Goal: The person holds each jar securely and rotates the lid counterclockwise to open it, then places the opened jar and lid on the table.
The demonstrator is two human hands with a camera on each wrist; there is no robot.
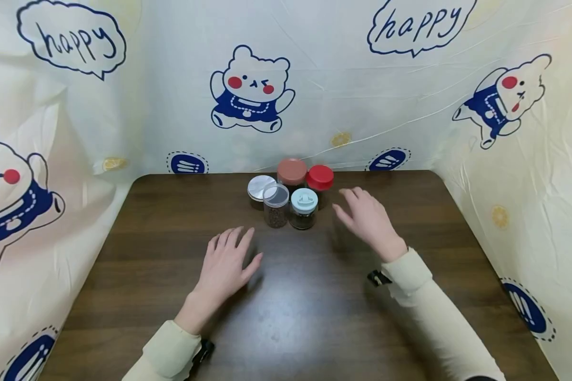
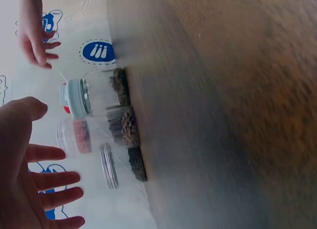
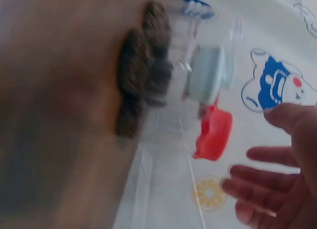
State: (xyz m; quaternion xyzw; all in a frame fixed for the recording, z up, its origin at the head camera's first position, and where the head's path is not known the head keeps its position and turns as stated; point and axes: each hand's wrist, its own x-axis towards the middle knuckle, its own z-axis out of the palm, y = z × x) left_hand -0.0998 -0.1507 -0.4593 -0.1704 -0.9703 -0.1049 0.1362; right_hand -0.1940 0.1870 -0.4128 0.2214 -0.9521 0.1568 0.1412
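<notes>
Several lidded jars with dark contents stand close together at the back of the table. Among them are a jar with a light blue lid (image 1: 304, 202), a clear-lidded jar (image 1: 276, 207), a silver-lidded jar (image 1: 261, 189), a jar with a brownish-red lid (image 1: 292, 172) and a bright red-lidded jar (image 1: 320, 178). My left hand (image 1: 226, 264) is in front and to the left of them, fingers spread, touching no jar. To their right is my right hand (image 1: 368, 219), its fingers loosely bent with nothing held. The right wrist view is blurred; the red lid (image 3: 214, 132) shows near the fingers there.
The dark wooden table (image 1: 295, 317) has rounded back corners. A pale printed sheet (image 1: 329, 79) with bears and lettering hangs behind it and along both sides. Black straps are at both wrists, by the cream sleeves (image 1: 438, 312).
</notes>
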